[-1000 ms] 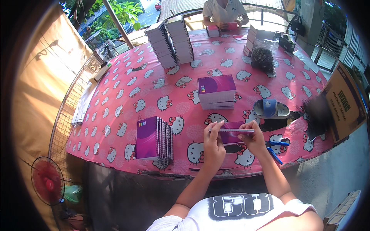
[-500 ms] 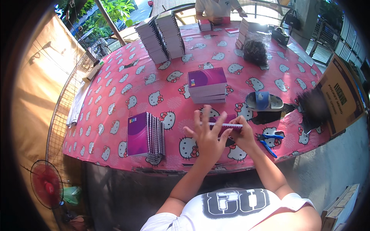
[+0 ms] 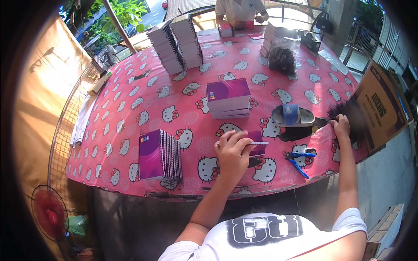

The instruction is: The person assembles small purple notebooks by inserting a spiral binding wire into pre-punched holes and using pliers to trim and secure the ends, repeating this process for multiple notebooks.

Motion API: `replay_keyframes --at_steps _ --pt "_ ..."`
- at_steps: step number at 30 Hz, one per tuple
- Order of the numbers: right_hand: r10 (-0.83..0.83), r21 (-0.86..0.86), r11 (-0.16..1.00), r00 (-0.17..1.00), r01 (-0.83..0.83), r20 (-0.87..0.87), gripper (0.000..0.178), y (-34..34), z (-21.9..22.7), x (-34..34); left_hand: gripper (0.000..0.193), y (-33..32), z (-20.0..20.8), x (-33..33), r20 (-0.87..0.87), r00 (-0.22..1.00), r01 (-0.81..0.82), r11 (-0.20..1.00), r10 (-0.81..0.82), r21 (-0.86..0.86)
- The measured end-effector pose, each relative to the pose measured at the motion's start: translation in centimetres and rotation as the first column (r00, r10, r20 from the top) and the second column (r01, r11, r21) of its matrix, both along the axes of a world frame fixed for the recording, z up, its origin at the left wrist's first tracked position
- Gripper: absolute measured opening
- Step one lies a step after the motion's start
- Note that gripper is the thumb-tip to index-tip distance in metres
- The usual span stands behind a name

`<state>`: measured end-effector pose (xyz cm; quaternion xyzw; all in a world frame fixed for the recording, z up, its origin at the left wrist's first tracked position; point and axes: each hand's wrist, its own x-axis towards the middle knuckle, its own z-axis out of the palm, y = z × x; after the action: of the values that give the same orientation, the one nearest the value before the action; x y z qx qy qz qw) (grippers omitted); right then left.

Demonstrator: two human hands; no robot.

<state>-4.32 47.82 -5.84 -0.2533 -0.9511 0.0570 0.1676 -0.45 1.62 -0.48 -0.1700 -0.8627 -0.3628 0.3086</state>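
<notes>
My left hand [image 3: 234,150] is closed around a small purple notebook [image 3: 257,137], whose white page edge with a row of punched holes faces up. Farther right, my right hand [image 3: 342,126] has its fingers pinched at the edge of a heap of black binding coils [image 3: 352,115]; what is between them is too small to make out. A stack of purple notebooks [image 3: 228,98] stands just beyond my left hand. To its left is a pile of coil-bound purple notebooks [image 3: 159,154]. Blue-handled cutting pliers [image 3: 300,161] lie between my hands.
A blue slide sandal [image 3: 292,115] rests beyond the pliers. Tall stacks of bound notebooks [image 3: 176,48] stand at the back left. A bag of dark coils [image 3: 282,60] and a tape dispenser [image 3: 310,42] are at the back right. A cardboard box [image 3: 379,106] leans at right; a person [image 3: 241,15] sits opposite.
My right hand has left the notebook and moved right to the black coils. My left hand, spread before, has closed on the notebook. The view has shifted slightly.
</notes>
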Motion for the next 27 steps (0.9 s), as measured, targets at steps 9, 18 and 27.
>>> replay_keyframes --at_steps 9,18,27 --pt "0.144 0.180 0.976 0.981 -0.120 -0.127 0.024 0.0 2.2 -1.4 0.015 -0.8 0.4 -0.1 0.064 0.995 0.082 0.997 -0.083 0.010" --pt "0.482 -0.721 0.291 0.748 -0.628 -0.457 0.017 -19.8 5.6 4.0 0.021 -0.3 0.0 -0.1 0.043 0.997 0.056 0.998 -0.057 0.020" --pt "0.549 -0.432 0.387 0.580 -0.815 -0.602 0.019 -26.2 6.9 5.5 0.020 -0.4 0.2 -0.2 0.039 0.996 0.073 0.997 -0.075 0.037"
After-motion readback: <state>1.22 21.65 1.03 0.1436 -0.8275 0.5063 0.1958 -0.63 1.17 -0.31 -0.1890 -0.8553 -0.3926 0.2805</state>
